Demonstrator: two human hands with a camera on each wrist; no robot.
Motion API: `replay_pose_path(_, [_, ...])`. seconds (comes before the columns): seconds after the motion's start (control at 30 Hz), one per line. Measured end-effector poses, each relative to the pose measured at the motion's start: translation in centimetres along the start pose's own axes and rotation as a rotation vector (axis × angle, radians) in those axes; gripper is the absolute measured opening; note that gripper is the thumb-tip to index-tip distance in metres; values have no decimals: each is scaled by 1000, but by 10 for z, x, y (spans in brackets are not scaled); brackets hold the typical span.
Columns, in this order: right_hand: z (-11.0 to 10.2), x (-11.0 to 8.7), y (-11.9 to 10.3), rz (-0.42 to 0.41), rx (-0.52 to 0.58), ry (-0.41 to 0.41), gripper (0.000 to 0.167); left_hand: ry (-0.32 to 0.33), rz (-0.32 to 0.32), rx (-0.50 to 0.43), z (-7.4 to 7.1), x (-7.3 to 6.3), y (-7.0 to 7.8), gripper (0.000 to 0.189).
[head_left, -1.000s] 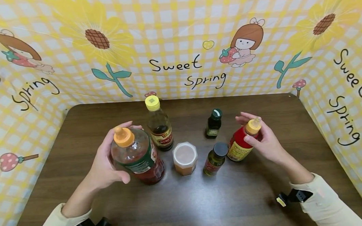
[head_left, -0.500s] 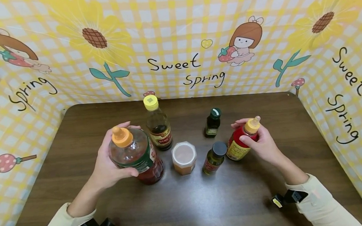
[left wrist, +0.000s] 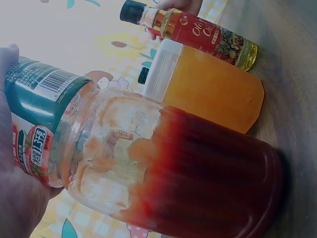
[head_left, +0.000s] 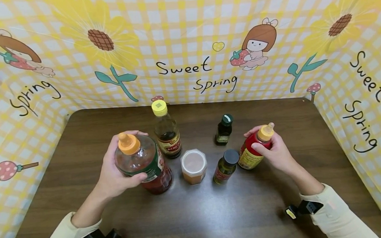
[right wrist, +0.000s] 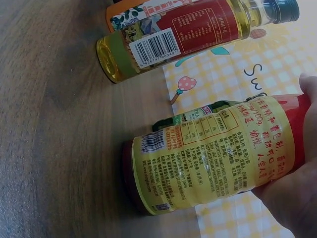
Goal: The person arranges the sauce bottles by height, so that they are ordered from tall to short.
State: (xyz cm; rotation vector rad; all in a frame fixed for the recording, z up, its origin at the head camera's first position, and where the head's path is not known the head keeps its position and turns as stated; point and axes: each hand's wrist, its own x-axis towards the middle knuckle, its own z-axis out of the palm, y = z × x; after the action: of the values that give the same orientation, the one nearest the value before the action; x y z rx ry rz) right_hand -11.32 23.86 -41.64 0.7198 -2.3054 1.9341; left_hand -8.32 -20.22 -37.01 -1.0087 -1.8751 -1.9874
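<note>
My left hand (head_left: pixel 114 175) grips a large clear ketchup bottle (head_left: pixel 158 183) with an orange nozzle cap and a green label, partly filled with red sauce. It stands on the table at the left. My right hand (head_left: pixel 277 152) holds a smaller red sauce bottle (head_left: pixel 252 157) with a yellow cap and a yellow label, upright at the right; the label fills much of the right wrist view. Beside that bottle stands an olive oil bottle (head_left: pixel 223 169) with a dark cap. An orange-filled octagonal jar (left wrist: pixel 213 89) with a pale lid stands between the oil and the ketchup.
A soy-sauce-like bottle (head_left: pixel 169 138) with a yellow cap stands just behind the ketchup. Further back to the right is a small dark bottle (head_left: pixel 224 131) with a green cap. A yellow checked cloth (head_left: pixel 186 33) hangs behind the brown table (head_left: pixel 195 215).
My left thumb has come in against the ketchup bottle, closing the hold. My right fingers have tightened round the red sauce bottle. The bottles stay where they were.
</note>
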Motion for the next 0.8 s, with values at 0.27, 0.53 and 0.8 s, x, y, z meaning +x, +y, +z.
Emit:
replay_pose_path(0.27, [0, 0, 1, 8, -7, 5, 32, 22, 41, 25, 1, 2, -2, 87])
replay_pose_path(0.53, [1, 0, 0, 10, 1, 26, 31, 36, 56, 37, 1, 4, -4, 86])
replay_pose_path(0.8, [2, 0, 1, 9, -11, 23, 31, 71, 70, 31, -3, 7, -1, 84])
